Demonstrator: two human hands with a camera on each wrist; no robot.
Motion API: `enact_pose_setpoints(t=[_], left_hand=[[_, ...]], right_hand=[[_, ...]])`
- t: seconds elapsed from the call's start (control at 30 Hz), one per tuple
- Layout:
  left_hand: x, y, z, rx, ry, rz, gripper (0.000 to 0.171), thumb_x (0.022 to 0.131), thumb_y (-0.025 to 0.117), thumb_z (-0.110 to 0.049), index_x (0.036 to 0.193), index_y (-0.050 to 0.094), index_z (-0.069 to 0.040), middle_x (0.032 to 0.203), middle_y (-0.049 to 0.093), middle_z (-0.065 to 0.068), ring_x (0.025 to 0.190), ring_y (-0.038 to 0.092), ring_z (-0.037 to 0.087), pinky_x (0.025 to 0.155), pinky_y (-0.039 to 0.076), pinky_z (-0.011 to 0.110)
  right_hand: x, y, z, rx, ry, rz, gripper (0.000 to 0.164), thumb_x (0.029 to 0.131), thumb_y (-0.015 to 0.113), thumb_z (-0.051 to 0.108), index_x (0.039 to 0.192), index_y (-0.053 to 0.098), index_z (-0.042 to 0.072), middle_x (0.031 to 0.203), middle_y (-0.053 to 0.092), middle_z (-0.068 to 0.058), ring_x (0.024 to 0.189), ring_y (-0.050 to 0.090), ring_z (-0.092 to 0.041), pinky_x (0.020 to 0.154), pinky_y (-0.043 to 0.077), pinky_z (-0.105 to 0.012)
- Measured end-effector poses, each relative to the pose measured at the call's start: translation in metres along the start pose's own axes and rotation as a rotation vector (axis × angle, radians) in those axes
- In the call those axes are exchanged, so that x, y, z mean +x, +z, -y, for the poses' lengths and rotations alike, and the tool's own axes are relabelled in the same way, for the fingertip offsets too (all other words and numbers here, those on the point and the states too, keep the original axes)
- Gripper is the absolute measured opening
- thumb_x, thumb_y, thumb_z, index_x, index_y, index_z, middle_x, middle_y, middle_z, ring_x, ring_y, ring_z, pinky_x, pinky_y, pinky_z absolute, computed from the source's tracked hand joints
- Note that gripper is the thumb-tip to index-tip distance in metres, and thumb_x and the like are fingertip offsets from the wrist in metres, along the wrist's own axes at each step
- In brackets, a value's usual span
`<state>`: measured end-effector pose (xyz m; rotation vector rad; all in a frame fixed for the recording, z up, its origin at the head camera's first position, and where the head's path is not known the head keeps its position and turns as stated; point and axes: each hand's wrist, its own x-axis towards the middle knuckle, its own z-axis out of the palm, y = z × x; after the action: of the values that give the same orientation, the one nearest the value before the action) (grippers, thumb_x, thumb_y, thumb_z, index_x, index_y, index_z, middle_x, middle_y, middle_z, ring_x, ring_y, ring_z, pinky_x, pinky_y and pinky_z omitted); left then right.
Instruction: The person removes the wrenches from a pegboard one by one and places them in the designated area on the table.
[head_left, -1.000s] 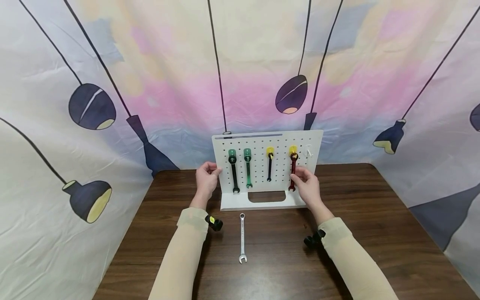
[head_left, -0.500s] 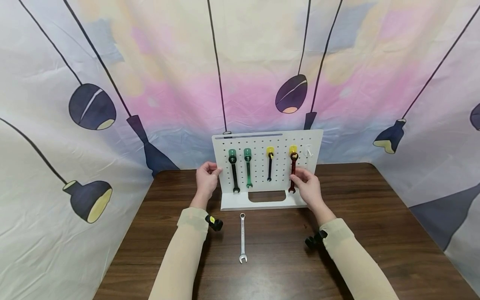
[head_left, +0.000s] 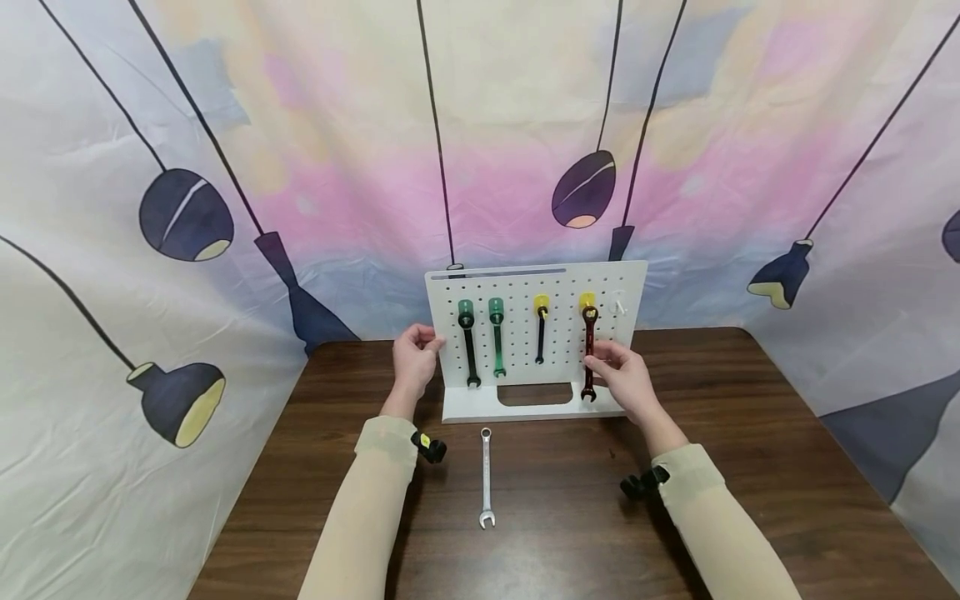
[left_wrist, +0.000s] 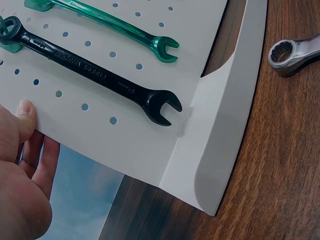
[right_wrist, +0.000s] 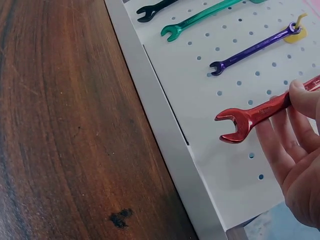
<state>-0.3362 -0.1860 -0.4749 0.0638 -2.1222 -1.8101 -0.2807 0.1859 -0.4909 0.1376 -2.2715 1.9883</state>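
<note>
My left hand (head_left: 413,360) pinches the left edge of a white pegboard (head_left: 452,367), thumb on the front face and fingers behind. With my right hand (head_left: 628,379) I hold a red combination wrench (right_wrist: 245,122) by its shaft, thumb on top and fingers underneath. Its open end tilts out from the board, while its ring end overlaps the right-hand yellow hook (head_left: 587,298) in the head view. To its left hang a purple wrench (right_wrist: 252,51), a green wrench (left_wrist: 110,22) and a black wrench (left_wrist: 85,67).
A silver combination wrench (head_left: 487,479) lies on the dark wood table (head_left: 555,517) in front of the board. At the board's upper right is a bare white hook (head_left: 617,305). A patterned cloth (head_left: 510,167) hangs behind the table.
My right hand has drawn back slightly to the right and toward me, swinging the red wrench's lower end out from the board. The left hand stays at the board's edge.
</note>
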Motion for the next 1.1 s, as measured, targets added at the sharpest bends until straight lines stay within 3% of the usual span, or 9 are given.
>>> enact_pose_setpoints(t=[1.1], left_hand=[[-0.0003, -0.0010, 0.0018, 0.011, 0.015, -0.004, 0.010, 0.098, 0.077, 0.000, 0.095, 0.068, -0.001, 0.087, 0.063, 0.005, 0.079, 0.056, 0.016, 0.064, 0.048, 0.023]], right_hand=[[-0.0057, 0.0036, 0.0028, 0.065, -0.034, -0.037, 0.035, 0.103, 0.072, 0.004, 0.133, 0.065, -0.011, 0.105, 0.070, -0.002, 0.092, 0.070, -0.006, 0.084, 0.064, -0.041]])
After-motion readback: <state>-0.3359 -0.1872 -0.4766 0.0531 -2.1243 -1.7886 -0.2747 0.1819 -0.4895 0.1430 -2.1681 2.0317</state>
